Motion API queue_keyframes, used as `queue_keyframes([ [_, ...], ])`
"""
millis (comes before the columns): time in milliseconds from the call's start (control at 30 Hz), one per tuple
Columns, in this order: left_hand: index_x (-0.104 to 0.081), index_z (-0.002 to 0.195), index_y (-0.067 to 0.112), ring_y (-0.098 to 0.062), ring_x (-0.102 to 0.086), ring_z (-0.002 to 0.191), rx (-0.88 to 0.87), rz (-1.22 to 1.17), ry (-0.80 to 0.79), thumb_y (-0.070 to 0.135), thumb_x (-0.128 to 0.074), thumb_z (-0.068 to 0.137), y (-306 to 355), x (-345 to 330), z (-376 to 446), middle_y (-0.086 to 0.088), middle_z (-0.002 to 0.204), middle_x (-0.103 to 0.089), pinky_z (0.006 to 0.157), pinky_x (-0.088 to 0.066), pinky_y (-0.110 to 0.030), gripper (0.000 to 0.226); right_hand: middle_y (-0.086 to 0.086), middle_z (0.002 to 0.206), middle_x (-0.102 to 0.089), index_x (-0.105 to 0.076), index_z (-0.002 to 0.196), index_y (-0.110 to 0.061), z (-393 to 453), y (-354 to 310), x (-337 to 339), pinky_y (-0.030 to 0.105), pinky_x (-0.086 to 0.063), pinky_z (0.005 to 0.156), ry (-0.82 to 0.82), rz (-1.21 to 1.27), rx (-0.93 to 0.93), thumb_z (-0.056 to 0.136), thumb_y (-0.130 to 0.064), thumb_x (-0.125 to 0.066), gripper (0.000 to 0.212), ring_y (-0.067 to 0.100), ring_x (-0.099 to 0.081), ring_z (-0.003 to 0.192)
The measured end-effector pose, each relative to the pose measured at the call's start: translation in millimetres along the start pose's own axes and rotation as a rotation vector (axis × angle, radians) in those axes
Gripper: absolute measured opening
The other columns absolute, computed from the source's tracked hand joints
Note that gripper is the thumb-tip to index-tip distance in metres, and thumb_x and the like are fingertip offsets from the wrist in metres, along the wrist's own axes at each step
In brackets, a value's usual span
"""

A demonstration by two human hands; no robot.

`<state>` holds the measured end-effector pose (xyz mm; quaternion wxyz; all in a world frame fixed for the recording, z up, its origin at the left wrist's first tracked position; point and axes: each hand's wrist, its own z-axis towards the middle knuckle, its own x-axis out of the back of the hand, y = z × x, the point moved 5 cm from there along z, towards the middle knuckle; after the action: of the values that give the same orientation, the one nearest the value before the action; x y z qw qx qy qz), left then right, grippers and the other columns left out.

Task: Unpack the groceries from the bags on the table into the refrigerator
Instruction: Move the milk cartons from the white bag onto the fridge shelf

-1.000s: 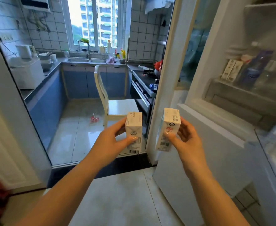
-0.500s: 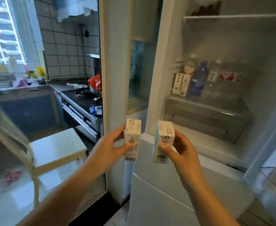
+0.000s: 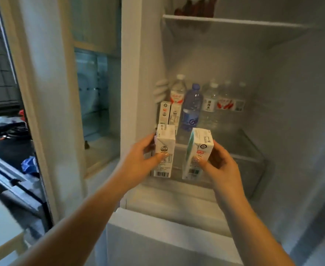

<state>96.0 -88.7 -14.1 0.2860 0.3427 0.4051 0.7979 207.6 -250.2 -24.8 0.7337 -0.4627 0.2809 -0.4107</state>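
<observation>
My left hand [image 3: 141,160] grips a small white milk carton [image 3: 164,150] upright, and my right hand [image 3: 218,166] grips a second white carton [image 3: 197,152] with a teal side. Both cartons are held up in front of the open refrigerator's glass shelf [image 3: 240,148]. On that shelf stand two matching cartons [image 3: 169,113] at the left, a blue-tinted water bottle [image 3: 191,108] and several clear bottles [image 3: 213,100] behind.
An upper shelf [image 3: 234,23] carries something dark red, cut off at the top. Below the glass shelf lies a white drawer front [image 3: 167,237]. A white door frame [image 3: 48,112] stands to the left, with a stove [image 3: 6,135] beyond it.
The view has swung right and closer to the refrigerator. Both hands have carried their cartons forward and up, from the doorway to just in front of the glass shelf.
</observation>
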Motion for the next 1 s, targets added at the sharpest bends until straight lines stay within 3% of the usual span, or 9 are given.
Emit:
queue_keyframes([
  [133, -0.047, 0.129, 0.031, 0.001, -0.057, 0.108, -0.043, -0.011, 0.034, 0.017, -0.064, 0.085, -8.3, -21.4, 63.6, 0.017, 0.114, -0.062, 0.09, -0.051, -0.026, 0.05, -0.01, 0.112, -0.067, -0.058, 0.123, -0.026, 62.1, 7.2, 12.3, 0.021, -0.054, 0.08, 0.026, -0.006, 0.06, 0.077, -0.007, -0.071, 0.051, 0.002, -0.062, 0.103],
  [333, -0.044, 0.114, 0.045, 0.019, -0.054, 0.092, -0.085, -0.107, 0.037, 0.009, -0.064, 0.084, -22.6, -61.6, 134.7, 0.029, 0.1, -0.057, 0.074, -0.048, -0.008, 0.051, -0.008, 0.113, -0.067, -0.056, 0.121, -0.027, 127.3, 28.2, 26.7, 0.025, -0.054, 0.086, 0.084, 0.015, 0.086, 0.078, -0.009, -0.071, 0.049, 0.003, -0.062, 0.104],
  [400, -0.044, 0.108, 0.049, 0.021, -0.053, 0.094, -0.101, -0.118, 0.022, 0.006, -0.064, 0.084, -29.0, -72.2, 153.7, 0.031, 0.101, -0.056, 0.077, -0.045, -0.004, 0.053, -0.007, 0.116, -0.065, -0.055, 0.122, -0.027, 143.6, 35.6, 29.0, 0.025, -0.053, 0.087, 0.09, 0.001, 0.081, 0.078, -0.008, -0.071, 0.05, 0.004, -0.061, 0.107],
  [500, -0.045, 0.107, 0.048, 0.018, -0.053, 0.098, -0.101, -0.123, -0.019, 0.007, -0.065, 0.084, -39.8, -85.5, 177.7, 0.028, 0.104, -0.057, 0.081, -0.044, -0.005, 0.051, -0.008, 0.116, -0.065, -0.055, 0.121, -0.029, 161.7, 44.3, 36.0, 0.018, -0.052, 0.084, 0.1, -0.017, 0.065, 0.079, -0.008, -0.07, 0.049, 0.003, -0.061, 0.106],
  [600, -0.048, 0.106, 0.046, 0.017, -0.054, 0.096, -0.097, -0.132, -0.05, 0.007, -0.065, 0.084, -52.4, -97.1, 197.4, 0.027, 0.101, -0.059, 0.083, -0.045, -0.007, 0.047, -0.007, 0.116, -0.066, -0.054, 0.127, -0.022, 173.2, 54.1, 43.2, 0.024, -0.053, 0.087, 0.1, -0.05, 0.047, 0.08, -0.009, -0.069, 0.051, 0.005, -0.061, 0.107],
  [767, -0.052, 0.128, 0.021, 0.003, -0.056, 0.109, -0.104, -0.124, -0.11, 0.007, -0.064, 0.085, -66.2, -113.2, 216.9, 0.013, 0.114, -0.063, 0.092, -0.046, -0.017, 0.047, -0.002, 0.116, -0.066, -0.053, 0.129, -0.015, 188.5, 71.7, 48.7, 0.019, -0.053, 0.084, 0.106, -0.085, 0.026, 0.081, -0.006, -0.068, 0.051, 0.007, -0.062, 0.105],
  [1000, -0.05, 0.115, 0.037, 0.012, -0.056, 0.1, -0.099, -0.128, -0.112, 0.006, -0.063, 0.085, -72.9, -118.0, 227.8, 0.021, 0.106, -0.061, 0.084, -0.047, -0.01, 0.045, -0.002, 0.115, -0.066, -0.052, 0.129, -0.014, 204.2, 83.7, 48.2, 0.021, -0.052, 0.087, 0.07, -0.137, 0.011, 0.081, -0.006, -0.068, 0.051, 0.006, -0.062, 0.105],
])
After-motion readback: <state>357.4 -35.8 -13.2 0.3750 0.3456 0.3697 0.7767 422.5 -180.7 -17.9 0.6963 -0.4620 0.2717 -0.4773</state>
